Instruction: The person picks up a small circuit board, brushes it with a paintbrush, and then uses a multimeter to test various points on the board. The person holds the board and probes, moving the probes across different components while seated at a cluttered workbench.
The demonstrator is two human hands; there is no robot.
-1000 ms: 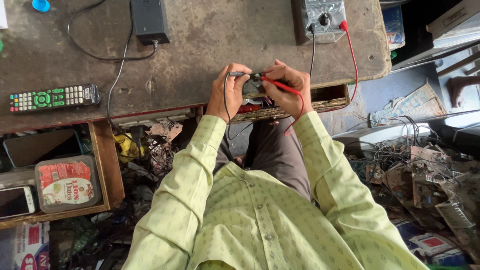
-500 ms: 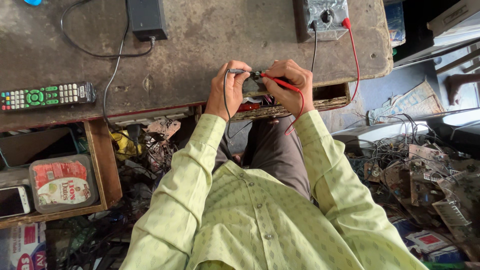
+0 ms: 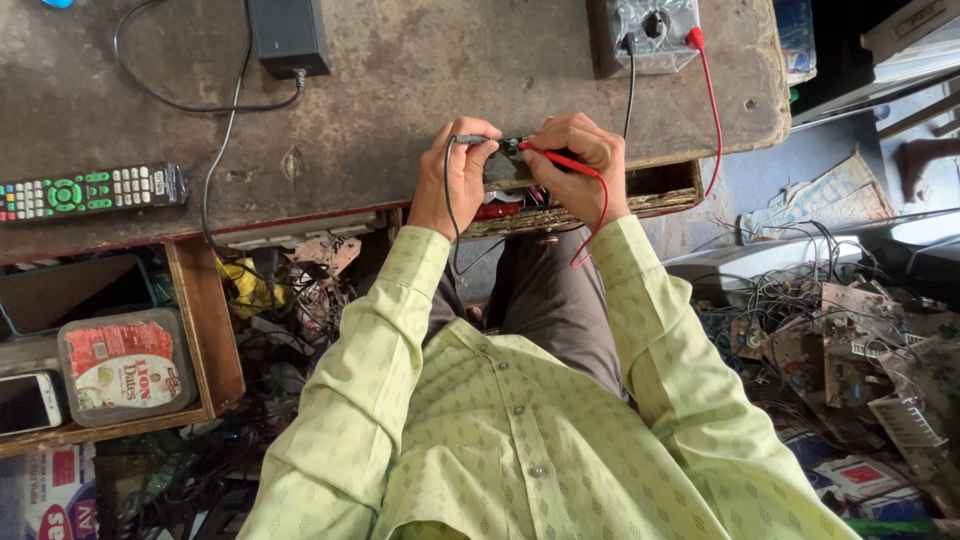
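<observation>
small dark part (image 3: 505,168): mostly hidden by both hands | meter (image 3: 645,30): cut off at top edge

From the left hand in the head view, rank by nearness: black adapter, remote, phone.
From the left hand:
1. Black adapter, up at the bench's far edge.
2. Remote, along the bench.
3. Phone, on the low shelf.

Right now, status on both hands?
Left hand pinching black probe. Right hand gripping red probe. Tips meet at small part, mostly hidden between hands.
</observation>
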